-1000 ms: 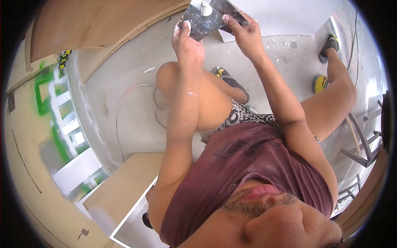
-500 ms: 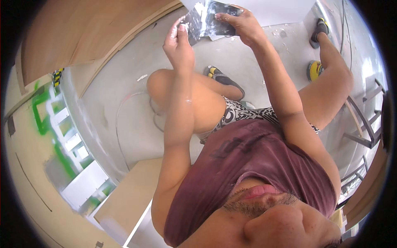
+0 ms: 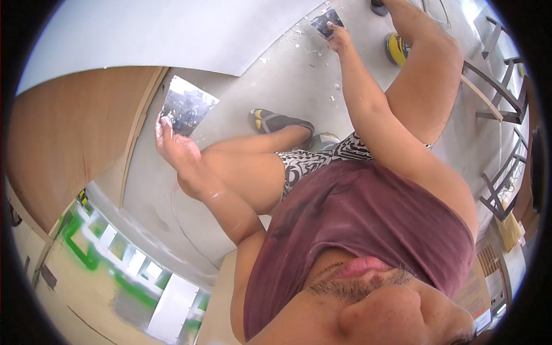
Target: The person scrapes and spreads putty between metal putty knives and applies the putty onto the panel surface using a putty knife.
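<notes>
My left hand (image 3: 177, 148), with white smears on its fingers, grips a dark, flat putty spreader (image 3: 188, 109) by its lower left side. White paste coats part of that blade, mostly along the top. Farther up and to the right, my right hand (image 3: 339, 39) is closed on a second dark spreader (image 3: 328, 22), its thumb pressed on the face. This one reaches close to the edge of a large white panel (image 3: 172, 40); whether it touches the panel I cannot tell. The two hands are well apart.
A brown wooden panel (image 3: 75, 121) stands at the left. White flakes (image 3: 296, 39) are scattered on the grey floor (image 3: 253, 86). A yellow and black tub (image 3: 397, 49) sits beside my right leg. Dark metal frames (image 3: 499, 98) stand at the right, above a cardboard box (image 3: 472, 287).
Both hands were close together with the spreaders meeting. My left hand has come down and left; my right has gone farther up. The white panel fills more of the upper left as the view has turned.
</notes>
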Demonstrator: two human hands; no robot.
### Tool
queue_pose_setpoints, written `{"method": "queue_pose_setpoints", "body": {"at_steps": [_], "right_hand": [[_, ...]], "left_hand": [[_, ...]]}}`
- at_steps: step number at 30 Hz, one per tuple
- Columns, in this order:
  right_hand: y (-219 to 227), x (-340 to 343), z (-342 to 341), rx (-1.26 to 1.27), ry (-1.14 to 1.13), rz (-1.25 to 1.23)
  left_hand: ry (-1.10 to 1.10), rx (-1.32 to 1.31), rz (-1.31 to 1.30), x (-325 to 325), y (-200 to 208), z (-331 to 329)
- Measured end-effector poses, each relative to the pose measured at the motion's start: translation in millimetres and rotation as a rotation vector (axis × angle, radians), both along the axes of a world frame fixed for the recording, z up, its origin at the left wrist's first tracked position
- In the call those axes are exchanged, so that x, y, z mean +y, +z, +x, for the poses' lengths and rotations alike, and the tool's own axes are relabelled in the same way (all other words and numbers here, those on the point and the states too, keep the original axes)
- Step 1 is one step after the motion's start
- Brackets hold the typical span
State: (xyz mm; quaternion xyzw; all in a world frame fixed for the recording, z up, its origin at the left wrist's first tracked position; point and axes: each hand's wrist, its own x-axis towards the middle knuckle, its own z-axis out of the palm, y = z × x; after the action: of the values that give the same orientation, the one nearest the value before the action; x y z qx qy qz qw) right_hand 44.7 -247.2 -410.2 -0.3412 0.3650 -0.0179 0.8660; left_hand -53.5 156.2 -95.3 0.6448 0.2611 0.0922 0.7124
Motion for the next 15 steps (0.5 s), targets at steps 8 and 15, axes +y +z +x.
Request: {"method": "queue_pose_setpoints", "body": {"at_steps": [8,15], "right_hand": [[-33,-7,45,0.184,0.087,-0.188],[-70,31,66,-0.125,-0.015,-0.171]], "left_hand": [[0.022,0.023,-0.028,-9,1,13],[0.086,-0.039,-0.029,-8,-1,19]]}}
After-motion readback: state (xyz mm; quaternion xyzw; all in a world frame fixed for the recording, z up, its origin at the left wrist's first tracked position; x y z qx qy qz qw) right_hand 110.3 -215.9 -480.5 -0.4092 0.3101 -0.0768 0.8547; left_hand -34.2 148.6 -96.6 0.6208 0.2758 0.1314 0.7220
